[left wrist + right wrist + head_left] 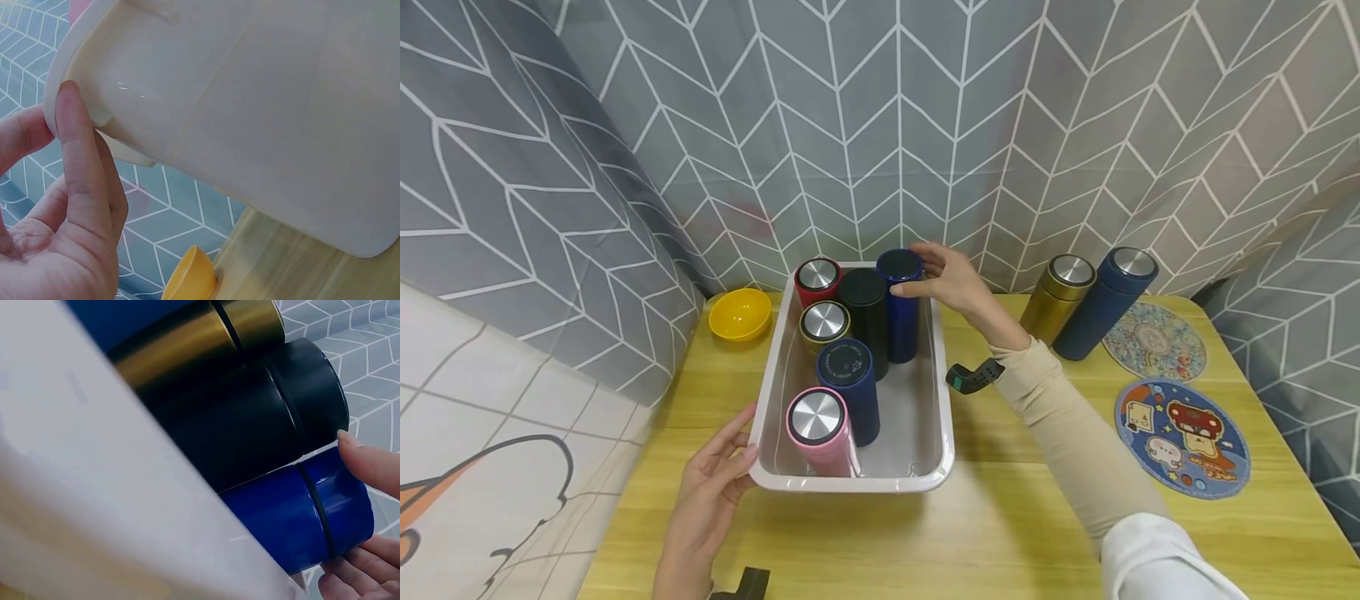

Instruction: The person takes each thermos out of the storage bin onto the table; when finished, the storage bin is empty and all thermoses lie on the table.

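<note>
A white plastic tub (945,417) holds several thermos bottles standing upright. My left hand (711,483) pinches the tub's rim near its front left corner, fingers and thumb on either side of the lip. At the back right inside the tub, my right hand (951,283) grips the lid end of a glossy blue thermos (350,515), thumb on one side and fingers on the other. Left of that bottle is a black thermos (867,321). Near it are a red thermos (815,296), a gold thermos (814,342), a dark blue thermos (863,408) and a pink thermos (835,458) at the front.
A yellow bowl (740,315) sits left of the tub on the wooden table (1000,533). To the right stand another gold thermos (1043,308) and a tall navy thermos (1086,317), near a patterned round mat (1157,342) and a blue cartoon mat (1183,437). A patterned curtain (887,125) hangs behind.
</note>
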